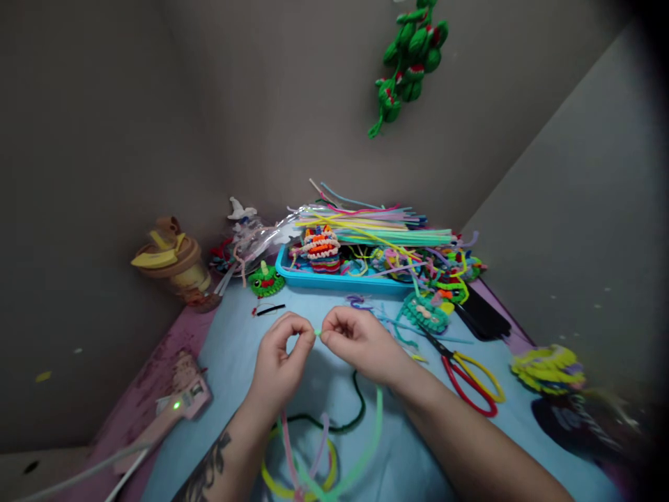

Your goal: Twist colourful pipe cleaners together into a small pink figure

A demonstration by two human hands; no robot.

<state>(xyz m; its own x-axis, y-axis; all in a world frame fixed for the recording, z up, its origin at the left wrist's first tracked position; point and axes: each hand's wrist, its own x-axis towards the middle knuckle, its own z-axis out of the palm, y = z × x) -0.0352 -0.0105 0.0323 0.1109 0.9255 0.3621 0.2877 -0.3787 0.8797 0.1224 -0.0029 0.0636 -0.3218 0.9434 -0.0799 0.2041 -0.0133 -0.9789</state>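
Note:
My left hand [283, 352] and my right hand [360, 343] meet over the middle of the table, thumb and forefinger pinched on each. Between the fingertips shows a short bit of light green pipe cleaner [317, 333]; both hands grip it, and most of it is hidden by the fingers. Below the hands hang or lie looped pipe cleaners: a mint green one [377, 418], a yellow ring [334, 470], pink ones [287, 446] and a dark green one [360, 404]. Whether the mint green loop joins the pinched piece I cannot tell.
Behind stands a blue tray [345, 280] heaped with pipe cleaners [376, 226]. Red-and-yellow-handled scissors [465, 376] lie right, near a black phone-like object [481, 317]. A pink power strip [167, 422] is at left, with a brown pot [178, 265] and a green figure [266, 280] behind.

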